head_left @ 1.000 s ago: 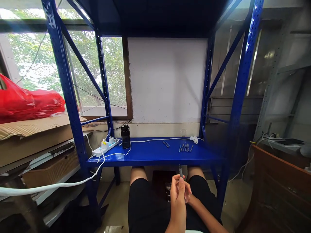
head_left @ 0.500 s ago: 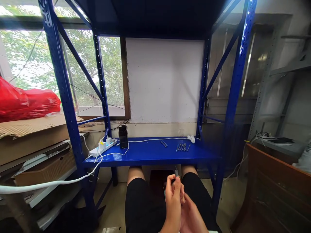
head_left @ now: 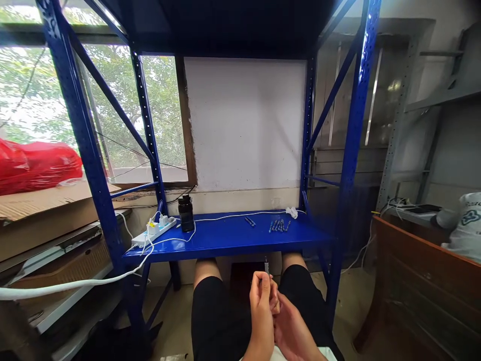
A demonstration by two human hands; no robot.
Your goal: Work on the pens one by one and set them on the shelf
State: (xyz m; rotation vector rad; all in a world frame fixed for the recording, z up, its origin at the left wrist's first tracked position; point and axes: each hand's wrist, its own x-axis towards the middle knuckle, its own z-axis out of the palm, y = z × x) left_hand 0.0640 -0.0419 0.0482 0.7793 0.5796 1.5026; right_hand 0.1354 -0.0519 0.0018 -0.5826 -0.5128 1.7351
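In front of my lap, below the shelf edge, my left hand [head_left: 260, 300] is closed round a slim pen [head_left: 266, 264]. Its grey and dark tip end points upward out of the fingers. Pressed close against the left, my right hand [head_left: 291, 323] curls its fingers about the lower part of the pen, which the hands hide. On the blue shelf [head_left: 221, 238] beyond lie several pens [head_left: 280, 225] side by side in a row. A smaller group of pens [head_left: 250, 221] rests to their left.
A black bottle [head_left: 185, 213] stands at the shelf's left, beside a white power strip [head_left: 154, 233] with plugs and cables. Crumpled white material [head_left: 291, 213] lies at the back right. Blue uprights [head_left: 352, 125] frame both sides; a wooden panel [head_left: 424, 265] stands at the right.
The view has turned slightly to the right, so the shelf and its things sit further left. My hands stay together on the pen, and more of its upper end shows.
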